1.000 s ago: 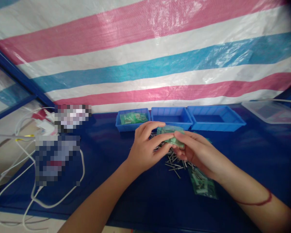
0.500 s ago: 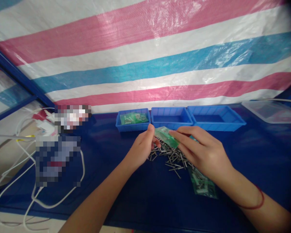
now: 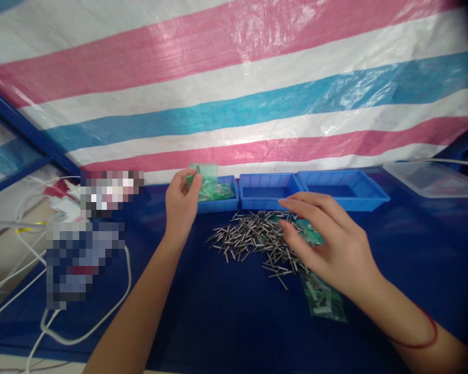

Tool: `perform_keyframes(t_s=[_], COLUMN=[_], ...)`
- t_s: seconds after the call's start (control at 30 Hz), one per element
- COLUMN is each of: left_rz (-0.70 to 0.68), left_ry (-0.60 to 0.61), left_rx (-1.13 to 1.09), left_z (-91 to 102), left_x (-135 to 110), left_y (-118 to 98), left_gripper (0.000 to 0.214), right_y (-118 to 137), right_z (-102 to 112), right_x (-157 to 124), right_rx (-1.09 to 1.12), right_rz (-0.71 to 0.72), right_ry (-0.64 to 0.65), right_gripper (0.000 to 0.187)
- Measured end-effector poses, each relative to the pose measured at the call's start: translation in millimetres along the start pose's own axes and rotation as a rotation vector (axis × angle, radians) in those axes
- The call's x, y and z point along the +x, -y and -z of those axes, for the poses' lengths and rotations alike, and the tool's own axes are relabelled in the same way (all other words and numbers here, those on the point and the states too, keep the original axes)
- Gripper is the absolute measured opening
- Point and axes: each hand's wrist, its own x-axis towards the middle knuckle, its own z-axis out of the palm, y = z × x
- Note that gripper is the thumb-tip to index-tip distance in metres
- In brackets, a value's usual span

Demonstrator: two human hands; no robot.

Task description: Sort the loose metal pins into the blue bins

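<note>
My left hand [image 3: 182, 201] pinches a small green plastic bag [image 3: 204, 176] and holds it over the leftmost blue bin [image 3: 218, 203], which has more green bags inside. My right hand [image 3: 327, 244] hovers with fingers spread and slightly curled over a heap of small metal pins [image 3: 253, 239] on the blue table [image 3: 226, 311]. Its fingertips are near a green bag [image 3: 308, 232] lying among the pins. Another green bag [image 3: 323, 298] lies near my right wrist.
Two more blue bins, the middle [image 3: 268, 191] and the right [image 3: 341, 189], stand in a row at the back. A clear plastic tray [image 3: 432, 179] is at the far right. White cables [image 3: 62, 311] and blurred items lie at the left. A striped tarp [image 3: 234, 93] hangs behind.
My left hand took the green bag from between both hands and carried it up and left to the leftmost bin. My right hand let go and lowered over the pins.
</note>
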Motion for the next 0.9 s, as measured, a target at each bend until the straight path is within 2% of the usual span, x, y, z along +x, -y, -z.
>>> perform_keyframes(t_s=[0.17,0.23,0.3,0.4,0.47,0.5,0.6,0.67,0.77,0.9], left_rz=[-0.209,-0.301,-0.379,-0.444,-0.488,-0.513,-0.587,-0.629,-0.645,-0.647], left_ry=[0.240,0.280,0.288,0.331,0.352,0.359,0.442,0.515,0.655,0.755], left_rx=[0.616,0.781,0.857,0.869,0.843,0.823,0.742,0.680,0.583,0.476], left_z=[-16.9,-22.1,-22.7,-16.9,-12.2,-10.7,-12.3,-18.1,-27.8,-30.9], left_x=[6.1,3.5,1.3,-0.5,-3.5,-6.4,-22.5,-37.8,-61.5,-82.7], left_y=[12.1,15.3,18.1,19.1,15.4,12.2,-0.6,-9.1,-19.2,-27.3], left_gripper=[0.023,0.023,0.023,0.026,0.026,0.027,0.028,0.027,0.027,0.026], right_y=[0.7,-0.9,-3.1,-5.7,-6.5,-6.7,-6.7,-7.3,-10.3,-13.9], right_z=[-0.5,5.2,15.8,34.8,43.7,46.1,47.3,46.4,45.6,42.9], right_x=[2.6,5.5,5.1,-13.8,-41.7,-58.6,-105.5,-122.8,-123.7,-105.7], right_rx=[0.012,0.014,0.022,0.029,0.013,0.001,-0.092,-0.128,-0.134,-0.181], right_rz=[0.009,-0.003,-0.045,-0.127,-0.100,-0.021,-0.029,-0.030,0.001,0.127], right_ry=[0.034,0.068,0.114,0.198,0.285,0.314,0.404,0.427,0.454,0.502], right_gripper=[0.031,0.029,0.026,0.020,0.024,0.032,0.036,0.036,0.033,0.026])
